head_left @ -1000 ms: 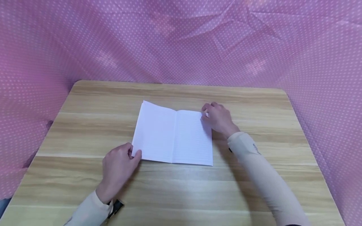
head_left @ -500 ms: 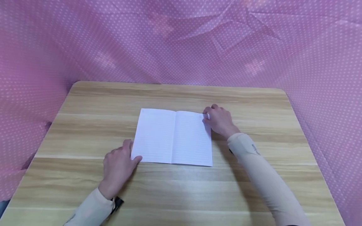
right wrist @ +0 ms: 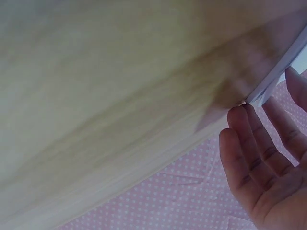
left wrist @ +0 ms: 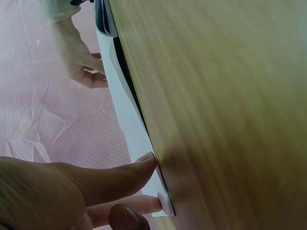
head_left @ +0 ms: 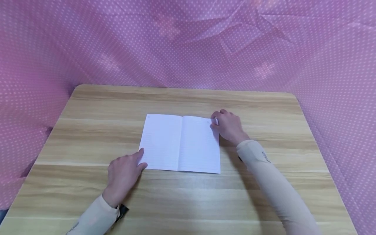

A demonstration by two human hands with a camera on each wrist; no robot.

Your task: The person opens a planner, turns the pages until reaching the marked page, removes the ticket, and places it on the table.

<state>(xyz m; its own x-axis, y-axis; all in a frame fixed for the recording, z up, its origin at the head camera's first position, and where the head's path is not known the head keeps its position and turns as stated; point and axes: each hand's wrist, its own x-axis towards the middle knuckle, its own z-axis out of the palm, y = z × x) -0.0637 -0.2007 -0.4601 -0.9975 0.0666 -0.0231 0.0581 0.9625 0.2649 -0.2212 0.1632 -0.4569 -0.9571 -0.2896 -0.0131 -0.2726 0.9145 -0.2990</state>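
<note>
Open notebook (head_left: 199, 147): it is lying on the tabletop (head_left: 188, 202), both lined pages facing up on either side of its fold (head_left: 180, 143).
Left hand (head_left: 121, 173): it is resting at the notebook's near left corner, thumb (head_left: 143, 166) and index finger (head_left: 141, 152) spreading apart and touching the left page (head_left: 161, 140), not clamping.
Right hand (head_left: 228, 125): it is resting at the notebook's far right corner, fingers loosely bending and standing apart, the thumb touching the paper.
Dotted cloth (head_left: 188, 49): it is hanging beyond the notebook's far edge.
Page risk: if the left hand is easing off too soon, the left page could spring up, since its near edge is looking wavy in the left wrist view.
Slip and crease risk: if the hands are pushing unevenly, the notebook could skew; if the right hand is dragging while pressing, its corner could crease.
Changed since a second ago: the left page's far corner is lying lower and flatter, and the left index finger is stretching over the notebook's left edge instead of curling there; the right hand is keeping nearly the same place.
</note>
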